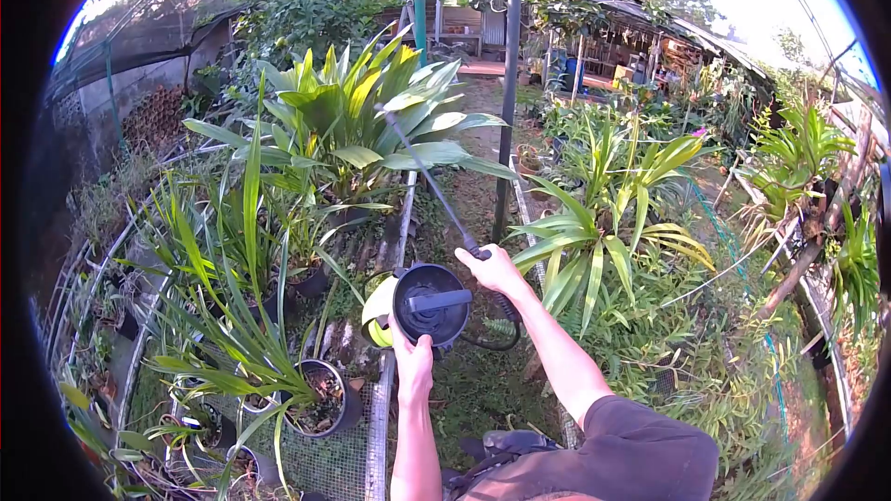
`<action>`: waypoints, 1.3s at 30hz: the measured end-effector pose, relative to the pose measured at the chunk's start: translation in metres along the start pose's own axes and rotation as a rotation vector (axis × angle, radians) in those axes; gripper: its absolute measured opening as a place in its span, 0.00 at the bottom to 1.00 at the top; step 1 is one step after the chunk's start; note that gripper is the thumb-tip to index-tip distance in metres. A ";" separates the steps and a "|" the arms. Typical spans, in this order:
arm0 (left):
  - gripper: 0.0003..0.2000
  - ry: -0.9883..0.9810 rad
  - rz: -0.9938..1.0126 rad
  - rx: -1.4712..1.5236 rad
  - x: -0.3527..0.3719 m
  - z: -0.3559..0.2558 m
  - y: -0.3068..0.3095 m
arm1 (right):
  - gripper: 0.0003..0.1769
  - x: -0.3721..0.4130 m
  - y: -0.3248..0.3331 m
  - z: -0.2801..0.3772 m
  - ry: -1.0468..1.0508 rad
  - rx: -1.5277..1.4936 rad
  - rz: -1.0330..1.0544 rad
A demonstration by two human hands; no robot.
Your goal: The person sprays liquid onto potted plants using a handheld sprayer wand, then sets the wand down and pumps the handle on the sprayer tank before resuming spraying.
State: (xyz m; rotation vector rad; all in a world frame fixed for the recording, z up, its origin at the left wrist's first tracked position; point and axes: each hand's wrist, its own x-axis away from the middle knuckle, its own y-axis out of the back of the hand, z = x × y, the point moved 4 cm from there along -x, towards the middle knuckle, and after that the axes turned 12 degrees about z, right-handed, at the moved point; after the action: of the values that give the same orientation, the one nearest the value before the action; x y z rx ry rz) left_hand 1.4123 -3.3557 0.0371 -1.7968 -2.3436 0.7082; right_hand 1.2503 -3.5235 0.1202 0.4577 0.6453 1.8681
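Note:
My left hand is closed on the near rim of a pump sprayer, which has a black top with a bar handle and a yellow-green tank. The tank is tilted, so its top faces me. In my right hand is the grip of a black spray wand, fingers wrapped round it. The wand points forward and left, its tip in front of a large broad-leaved plant. A dark hose loops below my right hand by the sprayer.
Potted long-leaved plants, one in a black pot, stand on a wire-mesh bench at left. A metal post rises ahead beside the path. Dense plants line the right. A roofed shed stands at the back.

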 end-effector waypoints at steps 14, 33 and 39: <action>0.44 0.116 0.034 0.003 -0.123 0.034 -0.075 | 0.32 -0.101 0.062 -0.025 0.118 -0.005 0.122; 0.21 0.172 0.716 0.143 -0.432 -0.121 -0.199 | 0.32 -0.292 0.342 0.198 0.226 0.111 -0.771; 0.21 0.177 0.797 0.126 -0.523 -0.201 -0.240 | 0.39 -0.343 0.394 0.285 0.236 0.157 -0.802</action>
State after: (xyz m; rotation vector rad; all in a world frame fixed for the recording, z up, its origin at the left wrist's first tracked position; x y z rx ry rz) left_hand 1.4261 -3.8320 0.4177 -2.5919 -1.3879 0.6959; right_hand 1.2589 -3.8957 0.5836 0.0440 0.9668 1.1152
